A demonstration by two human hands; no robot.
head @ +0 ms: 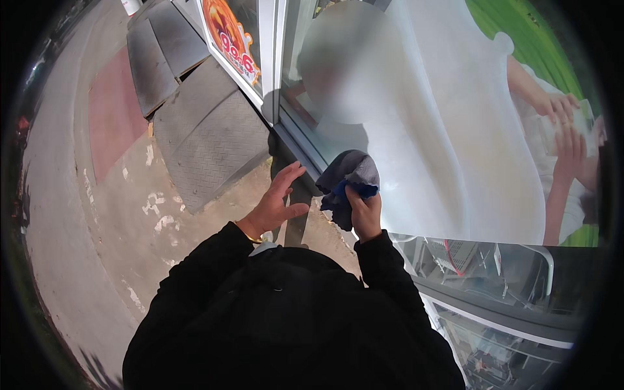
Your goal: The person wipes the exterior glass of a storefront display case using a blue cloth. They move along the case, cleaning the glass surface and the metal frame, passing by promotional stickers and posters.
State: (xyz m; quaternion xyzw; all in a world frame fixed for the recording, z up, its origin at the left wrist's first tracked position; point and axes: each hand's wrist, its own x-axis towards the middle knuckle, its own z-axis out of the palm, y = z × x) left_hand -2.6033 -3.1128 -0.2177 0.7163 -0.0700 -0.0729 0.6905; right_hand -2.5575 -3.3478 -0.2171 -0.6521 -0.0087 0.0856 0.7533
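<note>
My right hand (365,213) grips a bunched grey and blue cloth (352,178) with scalloped edges. The cloth is close to a large window poster (438,161), mostly white and printed with people's arms over green; whether it touches the surface I cannot tell. To the left, my left hand (278,202) is empty, with thumb and fingers apart, near the grey metal window frame (304,151). A gold-coloured bracelet (256,240) circles the left wrist. Both arms are in black sleeves.
Textured metal ramp plates (209,131) lie along the shopfront at upper left, over concrete paving (195,224) and a reddish patch (117,112). A food sticker (231,41) bearing writing is on the farther glass. Below the poster, glass panes (497,336) show items behind them.
</note>
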